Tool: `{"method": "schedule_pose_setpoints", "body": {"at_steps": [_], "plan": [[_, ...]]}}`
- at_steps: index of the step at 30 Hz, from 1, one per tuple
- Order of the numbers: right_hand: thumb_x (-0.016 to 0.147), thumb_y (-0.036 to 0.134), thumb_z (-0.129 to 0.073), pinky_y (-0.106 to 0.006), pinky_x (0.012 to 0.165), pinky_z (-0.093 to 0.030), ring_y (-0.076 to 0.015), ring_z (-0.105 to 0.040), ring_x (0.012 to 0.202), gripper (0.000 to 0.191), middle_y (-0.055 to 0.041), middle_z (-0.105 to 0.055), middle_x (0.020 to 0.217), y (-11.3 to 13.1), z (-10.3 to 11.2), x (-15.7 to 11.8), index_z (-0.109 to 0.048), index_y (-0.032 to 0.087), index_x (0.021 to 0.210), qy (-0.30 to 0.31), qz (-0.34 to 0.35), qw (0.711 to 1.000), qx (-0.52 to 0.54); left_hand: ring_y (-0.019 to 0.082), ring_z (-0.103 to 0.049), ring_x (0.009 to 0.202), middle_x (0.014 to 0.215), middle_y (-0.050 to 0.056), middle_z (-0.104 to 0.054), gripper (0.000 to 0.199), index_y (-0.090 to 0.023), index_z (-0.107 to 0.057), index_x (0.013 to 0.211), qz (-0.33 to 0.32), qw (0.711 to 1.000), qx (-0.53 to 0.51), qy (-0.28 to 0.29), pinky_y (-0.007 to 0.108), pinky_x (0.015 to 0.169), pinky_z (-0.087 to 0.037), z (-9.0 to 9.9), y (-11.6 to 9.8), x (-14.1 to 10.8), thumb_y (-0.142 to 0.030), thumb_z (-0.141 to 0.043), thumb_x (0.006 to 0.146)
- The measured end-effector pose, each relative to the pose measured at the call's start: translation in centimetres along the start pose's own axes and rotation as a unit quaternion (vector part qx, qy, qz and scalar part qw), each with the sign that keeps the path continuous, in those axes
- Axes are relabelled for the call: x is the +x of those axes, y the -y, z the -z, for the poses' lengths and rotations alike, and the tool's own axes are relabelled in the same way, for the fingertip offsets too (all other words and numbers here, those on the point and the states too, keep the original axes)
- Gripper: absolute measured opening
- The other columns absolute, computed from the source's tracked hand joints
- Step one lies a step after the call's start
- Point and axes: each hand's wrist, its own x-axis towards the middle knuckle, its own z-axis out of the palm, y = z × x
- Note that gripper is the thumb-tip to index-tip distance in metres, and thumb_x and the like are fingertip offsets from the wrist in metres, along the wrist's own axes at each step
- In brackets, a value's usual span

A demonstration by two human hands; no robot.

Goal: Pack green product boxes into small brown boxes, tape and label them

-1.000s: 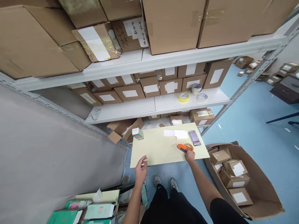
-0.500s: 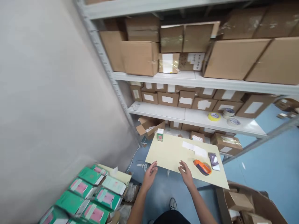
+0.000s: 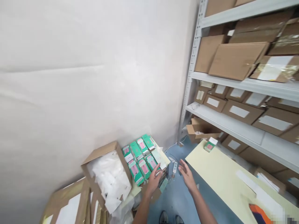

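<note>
While both hands are empty, the left hand (image 3: 153,181) with its grip loosely parted at the near edge of the green boxes (image 3: 143,166), contact undeterminable, and the right hand (image 3: 188,178) with its grip spread beside the counter (image 3: 217,171), the step appears to be a reach towards those boxes; taking one would call for closing the fingers on its sides. Against the frame half a second earlier, the view has swung left, bringing in a carton (image 3: 100,151) of white wrapping (image 3: 112,174), and the orange tool (image 3: 258,214) now sits at the lower right edge, the small green-and-white box (image 3: 210,145) remaining on the counter's far corner before the shelving (image 3: 268,88).

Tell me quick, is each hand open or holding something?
Left hand: open, holding nothing that I can see.
Right hand: open, holding nothing that I can see.
</note>
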Motion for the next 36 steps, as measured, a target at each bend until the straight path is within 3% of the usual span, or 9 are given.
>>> {"method": "schedule_pose_setpoints", "body": {"at_steps": [5,8,14,18,22,28,32,36], "plan": [[0.079,0.07,-0.077,-0.055,0.114,-0.048,-0.0361,-0.063,0.131,0.077,-0.0141,-0.061,0.15,-2.0,-6.0,-1.7,-0.063,0.031,0.144,0.147,-0.034,0.988,0.032,0.035,-0.058,0.138,0.156,0.014,-0.056,0.08,-0.025,-0.064,0.141,-0.017,0.99,0.01,-0.138,0.05,0.116,-0.046,5.2,-0.2,-3.7,-0.072,-0.073,0.077],[0.081,0.071,-0.074,-0.054,0.114,-0.048,-0.0352,-0.062,0.133,0.077,-0.0136,-0.061,0.15,-3.2,-7.9,-1.9,-0.061,0.032,0.146,0.209,-0.061,0.976,0.032,0.035,-0.058,0.138,0.153,0.014,-0.058,0.078,-0.025,-0.064,0.141,0.001,0.98,0.023,-0.198,0.049,0.114,-0.047,6.3,0.9,-7.0,-0.071,-0.071,0.079],[0.077,0.075,-0.074,-0.053,0.115,-0.046,-0.0347,-0.062,0.132,0.086,-0.0143,-0.061,0.15,-4.0,-13.1,-2.5,-0.059,0.029,0.148,0.269,-0.09,0.959,0.025,0.034,-0.062,0.133,0.153,0.015,-0.058,0.073,-0.026,-0.063,0.141,0.036,0.966,0.03,-0.255,0.048,0.108,-0.052,7.6,2.8,-14.0,-0.065,-0.072,0.081],[0.082,0.074,-0.069,-0.051,0.118,-0.044,-0.0325,-0.058,0.137,0.08,-0.0119,-0.06,0.152,-3.2,-17.2,-5.7,-0.058,0.029,0.148,0.321,-0.077,0.944,0.017,0.033,-0.062,0.131,0.153,0.015,-0.058,0.07,-0.026,-0.064,0.14,0.031,0.949,0.013,-0.314,0.047,0.107,-0.052,10.3,3.1,-17.9,-0.063,-0.074,0.081],[0.086,0.072,-0.066,-0.049,0.118,-0.045,-0.0324,-0.056,0.139,0.073,-0.0114,-0.06,0.152,-3.1,-21.6,-10.1,-0.063,0.027,0.143,0.373,-0.052,0.926,-0.018,0.033,-0.062,0.132,0.15,0.017,-0.06,0.075,-0.022,-0.065,0.138,0.015,0.937,-0.036,-0.347,0.048,0.111,-0.049,14.3,4.4,-20.6,-0.064,-0.077,0.077],[0.086,0.07,-0.066,-0.049,0.114,-0.048,-0.0322,-0.061,0.133,0.072,-0.0128,-0.058,0.153,-5.5,-30.0,-16.2,-0.063,0.026,0.143,0.392,-0.026,0.917,-0.062,0.032,-0.059,0.136,0.149,0.017,-0.061,0.074,-0.02,-0.061,0.143,0.013,0.939,-0.064,-0.337,0.045,0.111,-0.049,23.3,7.3,-23.7,-0.059,-0.074,0.082],[0.088,0.066,-0.064,-0.049,0.114,-0.047,-0.0318,-0.061,0.133,0.068,-0.0124,-0.06,0.151,-8.3,-36.8,-20.0,-0.062,0.026,0.143,0.39,-0.008,0.917,-0.084,0.032,-0.057,0.137,0.15,0.017,-0.059,0.071,-0.02,-0.056,0.148,0.02,0.933,-0.045,-0.356,0.043,0.111,-0.048,31.9,9.8,-25.9,-0.049,-0.072,0.086],[0.088,0.056,-0.063,-0.053,0.117,-0.044,-0.033,-0.058,0.136,0.061,-0.0121,-0.061,0.149,-11.7,-44.1,-23.0,-0.066,0.024,0.14,0.415,0.017,0.896,-0.16,0.031,-0.057,0.137,0.154,0.02,-0.054,0.072,-0.016,-0.049,0.153,0.067,0.915,-0.005,-0.397,0.044,0.114,-0.044,41.1,12.0,-27.4,-0.041,-0.069,0.088]]}}
